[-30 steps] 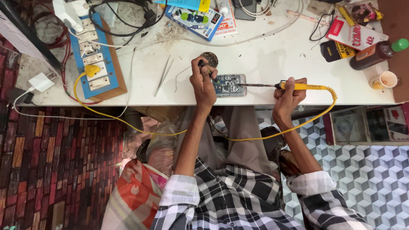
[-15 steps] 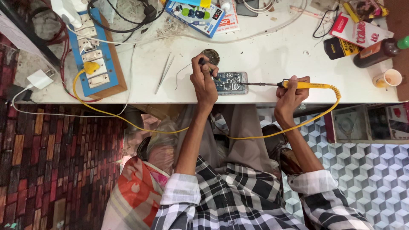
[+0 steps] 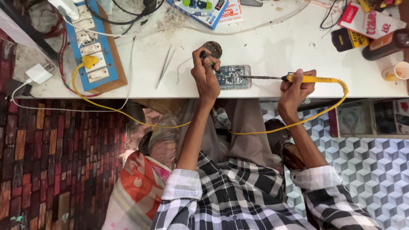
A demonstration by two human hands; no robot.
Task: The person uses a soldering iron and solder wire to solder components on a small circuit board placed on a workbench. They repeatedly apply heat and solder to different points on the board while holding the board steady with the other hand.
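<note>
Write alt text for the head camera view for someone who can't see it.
Seen from above, a person at a white workbench holds a yellow soldering iron in the right hand, its tip toward a small circuit board. The left hand pinches a thin dark tool over the board's left end. Tweezers lie left.

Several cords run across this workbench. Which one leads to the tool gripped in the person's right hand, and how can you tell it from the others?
The yellow cord: it leaves the rear of the yellow-handled soldering iron in the right hand and loops below the table edge. The others are white or black.
</note>
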